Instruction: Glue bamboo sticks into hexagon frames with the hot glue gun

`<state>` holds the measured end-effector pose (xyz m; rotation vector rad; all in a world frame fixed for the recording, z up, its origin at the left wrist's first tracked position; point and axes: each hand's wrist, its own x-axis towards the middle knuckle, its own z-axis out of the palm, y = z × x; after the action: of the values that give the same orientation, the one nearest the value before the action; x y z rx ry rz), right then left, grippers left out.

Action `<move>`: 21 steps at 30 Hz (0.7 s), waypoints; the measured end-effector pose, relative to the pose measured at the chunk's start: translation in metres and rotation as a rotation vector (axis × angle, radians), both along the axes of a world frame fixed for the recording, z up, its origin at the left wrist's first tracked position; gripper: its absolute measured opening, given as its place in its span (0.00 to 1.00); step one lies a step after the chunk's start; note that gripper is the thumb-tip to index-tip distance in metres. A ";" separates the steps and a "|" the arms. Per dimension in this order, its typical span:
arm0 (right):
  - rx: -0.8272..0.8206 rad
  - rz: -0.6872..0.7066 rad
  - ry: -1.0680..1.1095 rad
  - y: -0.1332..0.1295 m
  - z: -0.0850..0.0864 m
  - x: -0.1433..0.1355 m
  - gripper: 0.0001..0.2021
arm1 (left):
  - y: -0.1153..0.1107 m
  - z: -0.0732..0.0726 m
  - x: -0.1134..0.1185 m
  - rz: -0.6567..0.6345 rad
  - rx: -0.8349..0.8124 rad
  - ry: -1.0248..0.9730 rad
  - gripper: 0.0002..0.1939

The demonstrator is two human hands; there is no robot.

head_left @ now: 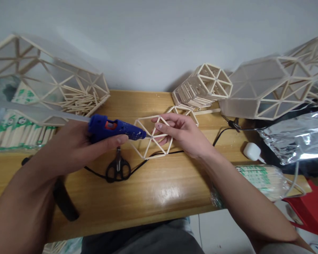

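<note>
A blue hot glue gun (116,127) with a long glue stick in its back is gripped by my left hand (76,144). Its nozzle meets the centre of a wooden stick hexagon frame (145,152), where the spokes join. My right hand (185,134) pinches the right side of that frame between thumb and fingers, holding it above the table. Below the glue gun lie black-handled scissors (118,169) on a black cord. Just behind my right hand, another stick frame (181,111) is partly hidden.
Hexagonal stick lattices (216,81) stand by the wall, with larger film-covered ones (267,88) at right. A big frame (55,84) at left holds loose sticks (81,100). Packaged sticks (262,180), a white charger (252,151) and silver foil packaging (299,135) lie at right.
</note>
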<state>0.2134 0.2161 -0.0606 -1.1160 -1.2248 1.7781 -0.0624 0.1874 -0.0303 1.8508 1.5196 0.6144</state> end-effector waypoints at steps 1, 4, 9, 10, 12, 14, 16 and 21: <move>0.001 -0.002 0.004 0.000 0.000 0.000 0.18 | 0.000 0.000 -0.001 0.005 -0.005 0.007 0.24; -0.003 -0.002 -0.001 0.000 0.000 0.000 0.19 | 0.000 0.000 0.000 0.010 -0.019 0.031 0.27; -0.019 0.005 -0.016 0.000 0.000 0.000 0.19 | -0.001 0.001 0.003 0.004 -0.031 0.067 0.31; -0.020 0.004 -0.019 0.000 0.000 0.000 0.18 | 0.000 0.001 0.003 0.014 -0.034 0.067 0.31; -0.020 0.000 -0.016 0.000 -0.001 0.000 0.18 | 0.000 0.002 0.003 0.026 -0.039 0.058 0.30; -0.020 -0.005 -0.004 0.000 -0.001 0.000 0.17 | 0.000 0.003 0.003 0.021 -0.045 0.052 0.29; -0.022 -0.008 0.006 0.000 -0.001 0.000 0.18 | 0.000 0.003 0.002 0.013 -0.042 0.067 0.29; -0.031 -0.009 0.006 -0.001 -0.001 -0.001 0.19 | -0.001 0.002 0.004 0.036 -0.028 0.097 0.30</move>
<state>0.2120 0.2153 -0.0614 -1.1312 -1.1915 1.7978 -0.0580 0.1869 -0.0284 1.8593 1.6186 0.5237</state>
